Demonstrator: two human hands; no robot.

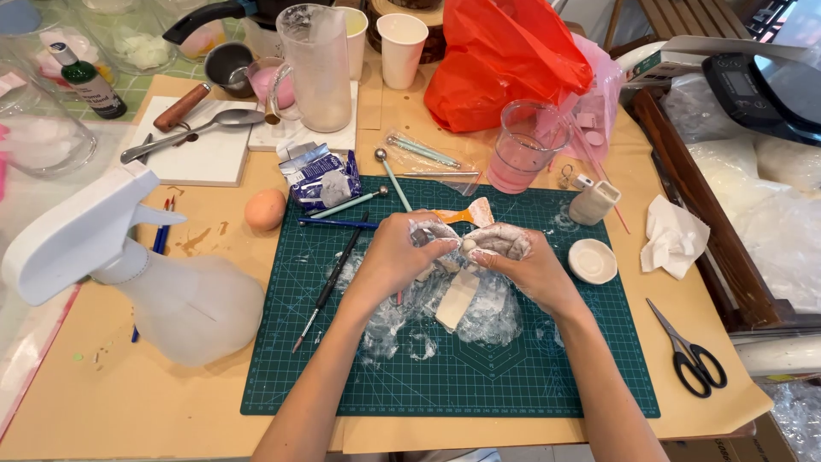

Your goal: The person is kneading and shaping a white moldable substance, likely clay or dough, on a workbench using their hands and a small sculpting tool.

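My left hand (402,250) and my right hand (513,254) meet above the green cutting mat (547,368), both dusted white with clay. Between their fingertips they pinch a small ball of white clay (468,245). Under the hands lies crumpled clear plastic wrap (492,312) with a flat slab of white clay (456,299) on it. An orange scraper (466,212) lies just beyond the fingers.
A white spray bottle (154,274) stands at the left. An egg (265,209), modelling tools (342,224) and a brush (329,282) lie by the mat's left side. Pink water cup (523,147), small white dish (593,261), little clay cup (593,203), tissue (674,235), scissors (688,351) at right. Red bag (505,60) behind.
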